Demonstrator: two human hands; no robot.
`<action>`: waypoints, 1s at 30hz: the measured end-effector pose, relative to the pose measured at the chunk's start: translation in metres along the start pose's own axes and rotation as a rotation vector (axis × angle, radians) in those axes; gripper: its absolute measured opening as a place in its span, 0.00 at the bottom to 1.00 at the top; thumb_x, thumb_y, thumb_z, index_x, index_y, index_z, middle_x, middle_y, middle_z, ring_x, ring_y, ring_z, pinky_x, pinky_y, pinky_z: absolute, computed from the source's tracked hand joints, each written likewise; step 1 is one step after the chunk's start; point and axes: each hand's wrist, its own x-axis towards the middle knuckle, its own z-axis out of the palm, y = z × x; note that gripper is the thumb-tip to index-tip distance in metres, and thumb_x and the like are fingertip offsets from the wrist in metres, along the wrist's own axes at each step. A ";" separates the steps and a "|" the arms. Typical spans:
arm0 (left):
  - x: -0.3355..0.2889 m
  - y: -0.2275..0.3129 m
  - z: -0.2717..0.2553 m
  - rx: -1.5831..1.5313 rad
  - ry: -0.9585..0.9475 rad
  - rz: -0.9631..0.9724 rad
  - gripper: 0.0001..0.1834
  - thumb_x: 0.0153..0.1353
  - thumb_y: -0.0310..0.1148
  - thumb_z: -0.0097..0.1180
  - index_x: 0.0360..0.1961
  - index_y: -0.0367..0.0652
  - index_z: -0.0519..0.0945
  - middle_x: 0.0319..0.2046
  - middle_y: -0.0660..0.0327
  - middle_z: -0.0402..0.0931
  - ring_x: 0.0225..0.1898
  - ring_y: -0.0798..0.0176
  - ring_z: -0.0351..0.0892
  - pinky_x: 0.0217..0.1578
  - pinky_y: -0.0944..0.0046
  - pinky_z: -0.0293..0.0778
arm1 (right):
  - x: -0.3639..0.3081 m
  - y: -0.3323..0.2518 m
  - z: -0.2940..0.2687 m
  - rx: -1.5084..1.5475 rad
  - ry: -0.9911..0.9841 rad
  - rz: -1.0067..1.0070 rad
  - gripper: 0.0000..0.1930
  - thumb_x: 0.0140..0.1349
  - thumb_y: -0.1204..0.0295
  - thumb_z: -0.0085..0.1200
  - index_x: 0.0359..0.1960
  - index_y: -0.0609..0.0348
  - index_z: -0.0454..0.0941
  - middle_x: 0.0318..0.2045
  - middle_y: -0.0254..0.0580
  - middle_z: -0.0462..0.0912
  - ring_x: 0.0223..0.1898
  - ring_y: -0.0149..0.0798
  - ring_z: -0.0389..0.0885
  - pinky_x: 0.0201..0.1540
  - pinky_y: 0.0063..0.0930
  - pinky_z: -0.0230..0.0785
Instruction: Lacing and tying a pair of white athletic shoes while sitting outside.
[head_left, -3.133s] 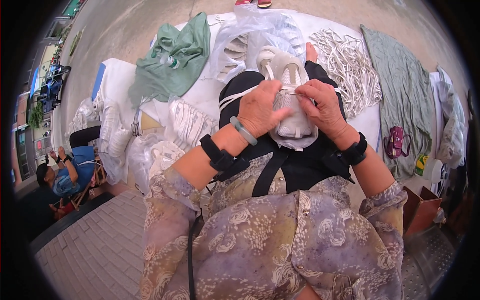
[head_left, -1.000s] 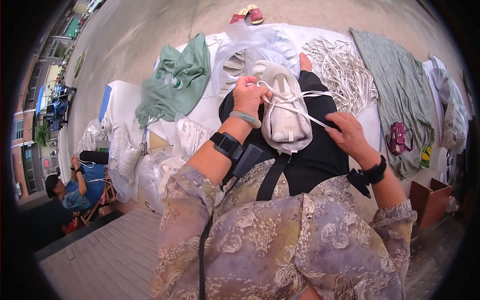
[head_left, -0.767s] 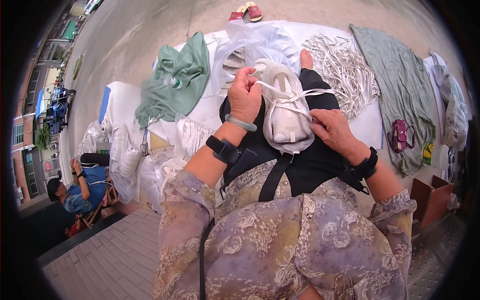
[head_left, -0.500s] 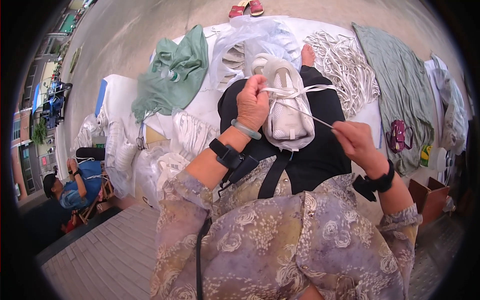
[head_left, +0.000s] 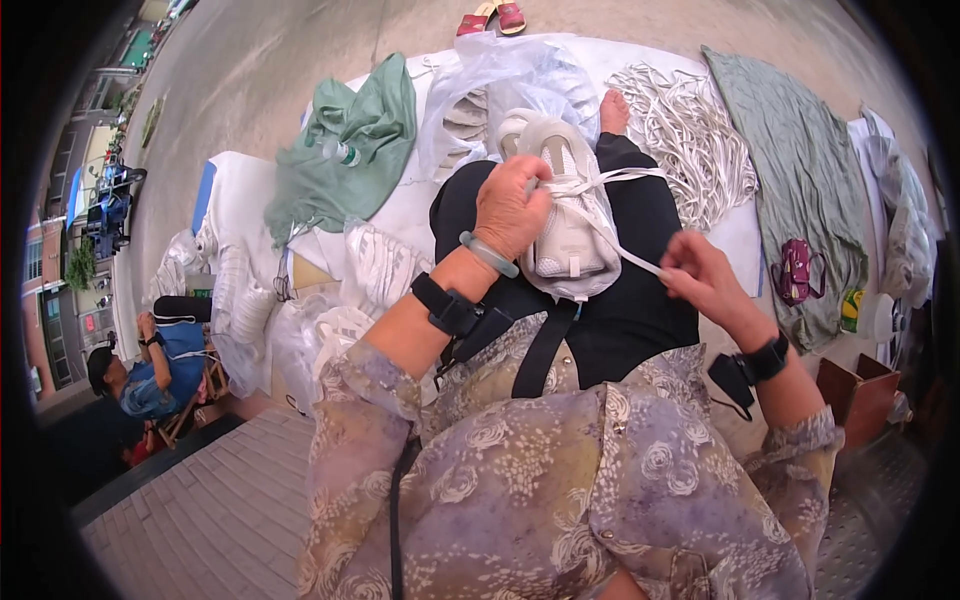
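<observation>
A pale off-white sneaker (head_left: 570,248) lies across my lap on black trousers (head_left: 640,305), its heel end nearer to me. My left hand (head_left: 512,207) is closed over the shoe's left side, with fingers pinched on the white shoelace (head_left: 612,178) at the lacing. Part of the shoe's upper is hidden behind that hand. To the right, my right hand (head_left: 708,282) pinches a lace end that runs in a slant from the lacing. Another lace length stretches rightward over my thigh.
Beyond my lap, a plastic bag (head_left: 540,75) holds more shoes. Right of my bare foot lies a heap of white laces (head_left: 690,140). Green cloths (head_left: 345,150) lie on both sides. Shoes in plastic (head_left: 385,265) sit at left. A person (head_left: 165,365) sits farther left.
My left hand has shifted right and slightly down, farther over the sneaker. My right hand has lowered a little, still holding the lace, which now shows its flat, wider side.
</observation>
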 end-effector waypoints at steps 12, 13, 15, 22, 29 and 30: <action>0.006 0.010 0.023 0.548 -0.144 0.285 0.05 0.43 0.34 0.58 0.23 0.47 0.81 0.51 0.55 0.71 0.52 0.46 0.65 0.49 0.49 0.62 | 0.085 -0.026 0.049 -0.710 0.031 -0.395 0.25 0.46 0.60 0.59 0.41 0.60 0.64 0.35 0.54 0.74 0.38 0.55 0.75 0.38 0.43 0.68; 0.005 0.010 0.024 0.572 -0.164 0.266 0.05 0.42 0.34 0.59 0.22 0.46 0.81 0.52 0.55 0.70 0.53 0.45 0.65 0.50 0.49 0.61 | 0.085 -0.026 0.047 -0.686 0.012 -0.359 0.23 0.46 0.63 0.58 0.41 0.60 0.64 0.35 0.54 0.75 0.38 0.55 0.75 0.39 0.43 0.68; 0.004 0.014 0.025 0.566 -0.180 0.234 0.05 0.42 0.34 0.59 0.22 0.46 0.81 0.53 0.56 0.69 0.54 0.45 0.64 0.51 0.49 0.61 | 0.085 -0.026 0.044 -0.698 0.009 -0.342 0.21 0.46 0.67 0.56 0.40 0.60 0.64 0.33 0.54 0.75 0.37 0.55 0.75 0.38 0.43 0.68; 0.001 0.019 0.032 0.621 -0.188 0.204 0.08 0.41 0.35 0.61 0.24 0.46 0.78 0.57 0.55 0.65 0.57 0.45 0.61 0.54 0.48 0.56 | 0.091 -0.026 0.035 -0.593 -0.017 -0.279 0.13 0.43 0.76 0.51 0.34 0.63 0.72 0.27 0.54 0.78 0.34 0.57 0.76 0.36 0.44 0.69; 0.003 0.026 0.038 0.679 -0.219 0.186 0.08 0.41 0.35 0.62 0.21 0.44 0.77 0.57 0.55 0.65 0.58 0.44 0.61 0.55 0.47 0.54 | 0.096 -0.022 0.026 -0.403 -0.135 -0.163 0.12 0.44 0.75 0.51 0.34 0.60 0.75 0.29 0.52 0.79 0.35 0.53 0.78 0.36 0.42 0.69; 0.003 0.026 0.039 0.680 -0.195 0.176 0.08 0.40 0.35 0.62 0.21 0.45 0.77 0.57 0.54 0.65 0.58 0.44 0.61 0.55 0.47 0.53 | 0.097 -0.022 0.030 -0.485 -0.100 -0.213 0.12 0.44 0.74 0.52 0.34 0.61 0.74 0.29 0.52 0.78 0.35 0.53 0.78 0.36 0.41 0.70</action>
